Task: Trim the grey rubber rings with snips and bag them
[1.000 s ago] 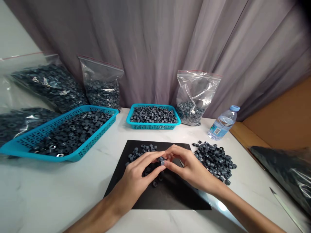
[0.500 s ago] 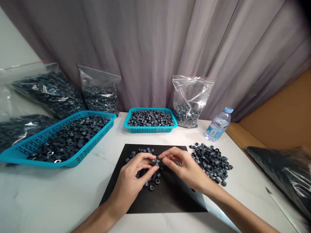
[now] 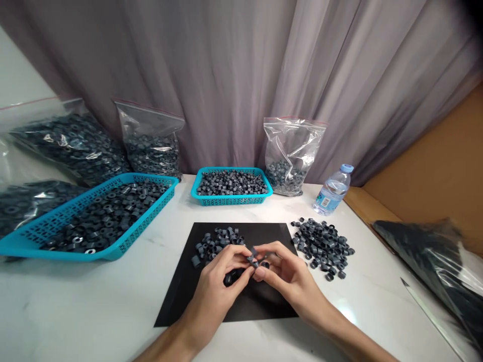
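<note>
Pinching a small grey piece (image 3: 251,260) between thumb and fingertips, the left hand (image 3: 215,276) presents it above the black mat (image 3: 175,301), tilted inward so that its end faces the other side; a fingertip hold probably suits something so tiny, leaving much of it exposed. The right hand (image 3: 292,271) meets it from the opposite side, forefinger and thumb curved close around the same spot; whether they grip that piece or one of their own cannot be told. Both hands arch over the mat, which likely gives the work a fixed patch on the pale tabletop (image 3: 124,301). Just beyond the fingers, a cluster of loose pieces (image 3: 213,244) lies on the mat, within easy reach. Off to the right, a pale pointed strip (image 3: 430,317) lies apart, and a second heap (image 3: 322,246) sits by the mat's edge, perhaps spread there to stay separate from the cluster. On the left, a long blue basket (image 3: 151,211) holds many more, its raised walls keeping them from scattering. Farther back stand a water bottle (image 3: 332,193), clear of both hands, and a smaller blue basket (image 3: 230,200), also filled, beside an upright clear bag (image 3: 290,166) in front of the grey curtain (image 3: 226,75).
</note>
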A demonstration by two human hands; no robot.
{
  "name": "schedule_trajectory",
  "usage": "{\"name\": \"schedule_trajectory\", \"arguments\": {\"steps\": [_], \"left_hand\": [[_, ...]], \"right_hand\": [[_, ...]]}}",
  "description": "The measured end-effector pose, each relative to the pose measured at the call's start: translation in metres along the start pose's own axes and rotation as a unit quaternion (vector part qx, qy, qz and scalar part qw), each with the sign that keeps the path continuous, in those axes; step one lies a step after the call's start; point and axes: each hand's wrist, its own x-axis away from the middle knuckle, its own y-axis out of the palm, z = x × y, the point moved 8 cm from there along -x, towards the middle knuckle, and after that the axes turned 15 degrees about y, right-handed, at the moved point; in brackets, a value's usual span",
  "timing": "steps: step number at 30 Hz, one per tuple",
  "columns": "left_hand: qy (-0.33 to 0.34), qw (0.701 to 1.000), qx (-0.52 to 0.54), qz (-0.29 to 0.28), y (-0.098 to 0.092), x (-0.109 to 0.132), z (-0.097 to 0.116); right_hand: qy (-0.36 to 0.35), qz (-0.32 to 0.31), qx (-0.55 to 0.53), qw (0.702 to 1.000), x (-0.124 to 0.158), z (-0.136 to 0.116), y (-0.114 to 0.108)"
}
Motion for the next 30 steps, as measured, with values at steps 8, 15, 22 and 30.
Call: {"name": "schedule_trajectory", "arguments": {"steps": [8,15,22,30], "left_hand": [[-0.017,0.999,0.017,-0.031,0.014,0.006,0.004],[-0.097,0.992,0.078,-0.015,0.017,0.006,-0.002],[-0.109,0.989,0.102,-0.021,0.017,0.004,-0.003],[-0.152,0.975,0.161,-0.014,0.02,0.007,-0.015]], "right_hand": [[-0.014,0.062,0.047,0.997,0.01,0.002,-0.012],[-0.075,0.121,0.134,0.981,0.021,-0.007,-0.013],[-0.072,0.096,0.071,0.99,0.022,-0.01,-0.013],[-0.076,0.116,0.075,0.987,0.026,-0.009,-0.015]]}}
